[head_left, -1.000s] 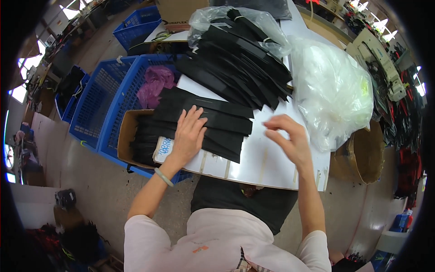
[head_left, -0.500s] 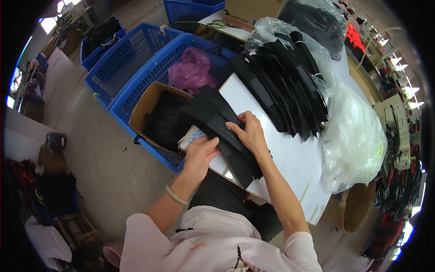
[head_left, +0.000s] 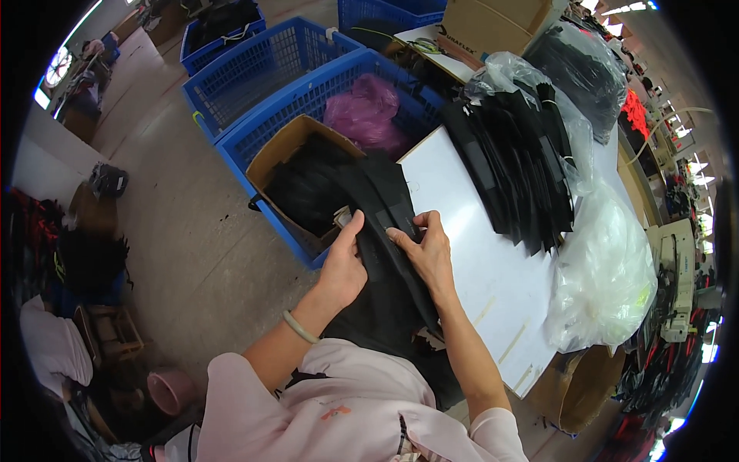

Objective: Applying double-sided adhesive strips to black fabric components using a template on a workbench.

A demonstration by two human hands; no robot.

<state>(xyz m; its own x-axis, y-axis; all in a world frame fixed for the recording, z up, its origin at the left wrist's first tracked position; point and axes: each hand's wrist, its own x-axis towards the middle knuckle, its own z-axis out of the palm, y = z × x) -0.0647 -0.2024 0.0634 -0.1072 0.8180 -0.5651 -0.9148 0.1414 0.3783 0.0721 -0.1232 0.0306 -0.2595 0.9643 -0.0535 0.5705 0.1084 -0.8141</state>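
My left hand and my right hand both grip a bundle of long black fabric strips at the near-left edge of a white table. The bundle hangs off the table edge toward my lap, its far end lying over an open cardboard box filled with more black pieces. A fanned stack of black strips lies across the middle of the table, apart from my hands.
Blue plastic crates stand to the left; one holds the cardboard box and a purple bag. Clear plastic bags lie on the table's right. Another cardboard box sits at the far end. Sewing machines line the right.
My view has swung left and down. Both hands drew together at the table's left edge and now grip the black bundle, pulled partly off the table.
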